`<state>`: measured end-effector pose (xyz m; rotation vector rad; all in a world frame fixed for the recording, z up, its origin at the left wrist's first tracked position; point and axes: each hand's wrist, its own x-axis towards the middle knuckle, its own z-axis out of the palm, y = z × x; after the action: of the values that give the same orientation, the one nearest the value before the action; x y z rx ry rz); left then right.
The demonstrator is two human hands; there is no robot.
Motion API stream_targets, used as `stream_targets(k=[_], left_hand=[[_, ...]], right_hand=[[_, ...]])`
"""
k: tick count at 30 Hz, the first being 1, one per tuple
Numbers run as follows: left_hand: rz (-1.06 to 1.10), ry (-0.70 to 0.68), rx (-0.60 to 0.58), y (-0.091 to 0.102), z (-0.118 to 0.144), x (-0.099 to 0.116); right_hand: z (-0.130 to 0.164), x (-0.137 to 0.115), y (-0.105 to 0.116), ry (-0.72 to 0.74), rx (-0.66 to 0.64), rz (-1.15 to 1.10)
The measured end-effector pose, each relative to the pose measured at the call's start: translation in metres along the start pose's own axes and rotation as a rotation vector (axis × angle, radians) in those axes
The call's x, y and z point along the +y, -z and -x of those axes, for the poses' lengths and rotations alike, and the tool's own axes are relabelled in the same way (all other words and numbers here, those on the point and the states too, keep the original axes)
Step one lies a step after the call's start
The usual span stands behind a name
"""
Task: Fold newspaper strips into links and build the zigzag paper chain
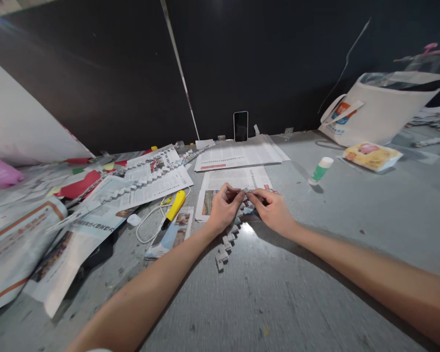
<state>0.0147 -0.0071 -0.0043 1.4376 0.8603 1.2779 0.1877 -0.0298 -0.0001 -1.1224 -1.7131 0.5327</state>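
Observation:
A zigzag chain of folded newspaper (225, 244) trails down and to the left from between my hands onto the grey table. My left hand (225, 205) pinches the chain's upper end with thumb and forefinger. From the other side my right hand (273, 210) pinches the same end, its fingertips almost touching the left ones. Exactly how the small paper pieces join there is hidden by the fingers. Under and behind the hands lies a newspaper sheet (209, 186) with a colour photo.
A yellow utility knife (175, 208), white cap (134, 220) and more folded chains (132, 188) lie left among newspapers. A phone (241, 126) stands behind a newspaper stack (238, 156). To the right are a glue stick (320, 171), yellow packet (370, 156) and white bag (377, 107).

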Motion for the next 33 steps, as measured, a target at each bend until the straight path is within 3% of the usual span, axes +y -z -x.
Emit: stream_targets(k=[7, 17, 21, 27, 33], left_hand=[[-0.024, -0.002, -0.066, 0.003, -0.002, 0.000], [0.043, 0.201, -0.201, 0.012, -0.005, 0.004], [0.129, 0.235, -0.183, 0.013, -0.006, -0.004], [0.203, 0.320, -0.171, 0.013, -0.008, -0.007], [0.220, 0.319, -0.163, 0.012, -0.011, -0.005]], right_hand=[[0.000, 0.000, 0.000, -0.004, 0.007, 0.010], [-0.007, 0.008, -0.003, -0.195, -0.030, -0.158], [-0.006, 0.005, -0.004, -0.189, -0.044, -0.314], [-0.007, -0.001, -0.003, -0.198, -0.088, -0.349], [-0.005, 0.002, -0.003, -0.178, -0.081, -0.330]])
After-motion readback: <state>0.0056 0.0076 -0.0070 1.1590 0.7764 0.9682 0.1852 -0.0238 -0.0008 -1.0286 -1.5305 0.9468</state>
